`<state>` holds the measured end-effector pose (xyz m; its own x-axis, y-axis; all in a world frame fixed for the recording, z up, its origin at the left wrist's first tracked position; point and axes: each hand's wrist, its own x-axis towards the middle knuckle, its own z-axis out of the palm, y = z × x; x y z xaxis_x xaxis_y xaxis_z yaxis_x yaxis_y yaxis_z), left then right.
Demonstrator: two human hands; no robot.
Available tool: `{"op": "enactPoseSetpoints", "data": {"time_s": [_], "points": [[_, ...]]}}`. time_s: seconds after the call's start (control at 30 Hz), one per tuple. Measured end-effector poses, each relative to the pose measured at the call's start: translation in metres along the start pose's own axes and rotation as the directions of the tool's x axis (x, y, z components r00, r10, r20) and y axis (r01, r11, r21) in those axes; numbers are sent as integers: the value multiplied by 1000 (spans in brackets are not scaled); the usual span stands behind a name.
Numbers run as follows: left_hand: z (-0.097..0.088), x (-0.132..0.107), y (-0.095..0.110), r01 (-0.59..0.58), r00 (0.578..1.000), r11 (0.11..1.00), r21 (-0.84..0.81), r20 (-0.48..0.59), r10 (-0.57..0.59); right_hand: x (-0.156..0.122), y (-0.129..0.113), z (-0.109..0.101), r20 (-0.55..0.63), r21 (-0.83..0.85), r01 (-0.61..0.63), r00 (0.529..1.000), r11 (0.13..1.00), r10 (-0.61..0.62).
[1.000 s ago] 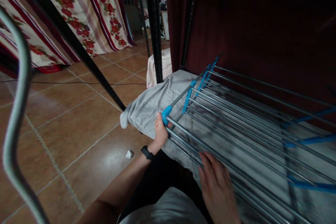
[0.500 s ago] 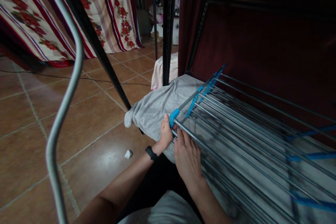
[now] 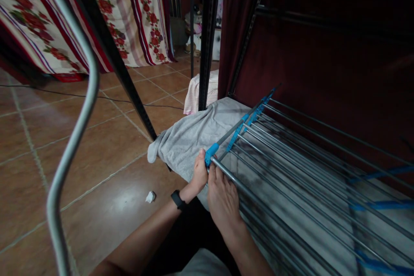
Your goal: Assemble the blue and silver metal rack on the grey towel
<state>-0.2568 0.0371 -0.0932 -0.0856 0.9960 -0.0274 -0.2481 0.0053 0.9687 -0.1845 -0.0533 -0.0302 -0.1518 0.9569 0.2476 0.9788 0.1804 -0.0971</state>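
Observation:
A metal drying rack (image 3: 278, 155) with grey bars and blue plastic joints lies across a grey blanket (image 3: 190, 138). My left hand (image 3: 199, 172), a black band on its wrist, is closed around the rack's near corner, by the blue corner joint (image 3: 211, 153). Right beside it, my right hand (image 3: 223, 192) has its fingers curled over the bar just below that joint; its fingertips and thumb are partly hidden behind the bar. Both hands touch the same corner of the rack.
A bent grey metal tube (image 3: 76, 138) rises at the left. Black metal posts (image 3: 126, 82) stand around the blanket-covered surface. A crumpled white scrap (image 3: 150, 197) and a dark cable (image 3: 126, 102) lie on the tiled floor (image 3: 106, 151). A floral curtain (image 3: 136, 17) hangs behind.
The view has shifted slightly, so the rack's corner and both hands appear a little lower and further left. The rack looks slightly more folded; both hands keep their places on it.

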Motion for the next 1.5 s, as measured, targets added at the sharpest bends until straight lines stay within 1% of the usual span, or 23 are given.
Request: {"op": "enactPoseSetpoints", "data": {"time_s": [0.13,0.3,0.4,0.53,0.7,0.77,0.9,1.03,1.23,1.3,1.4,1.5], "points": [[-2,2,4,-24,1000,1000,17,5,24,-1,0,1,7,-7,8,1000,1000,-8],[-5,7,11,-1,996,1000,23,87,-1,3,1,-3,-21,37,5,1000,999,-5],[-5,9,13,12,996,1000,0,84,-12,5,0,-4,-36,61,-23,999,998,25],[-3,6,16,38,995,999,-2,96,-38,6,-4,-2,-38,46,-47,998,998,49],[-1,2,19,19,993,1000,-17,119,-17,9,-9,1,-85,31,-65,994,997,68],[-1,2,19,10,992,1000,0,124,-10,9,-9,2,-86,8,-60,994,998,60],[-3,3,17,34,990,999,25,133,-37,9,-7,2,-40,-55,-24,999,998,22],[-3,4,16,57,986,998,8,154,-57,9,-6,3,6,-55,-11,1000,998,12],[-2,5,15,45,984,999,-2,175,-44,9,-5,3,12,-51,-5,1000,999,6],[-3,6,13,43,982,999,2,182,-43,10,-4,2,46,-76,-3,999,997,7],[-4,7,9,51,974,999,17,221,-53,10,-2,-2,126,-115,-8,992,993,23],[-4,7,7,39,973,998,41,225,-47,10,-1,-5,152,-129,-32,987,991,52]]}}
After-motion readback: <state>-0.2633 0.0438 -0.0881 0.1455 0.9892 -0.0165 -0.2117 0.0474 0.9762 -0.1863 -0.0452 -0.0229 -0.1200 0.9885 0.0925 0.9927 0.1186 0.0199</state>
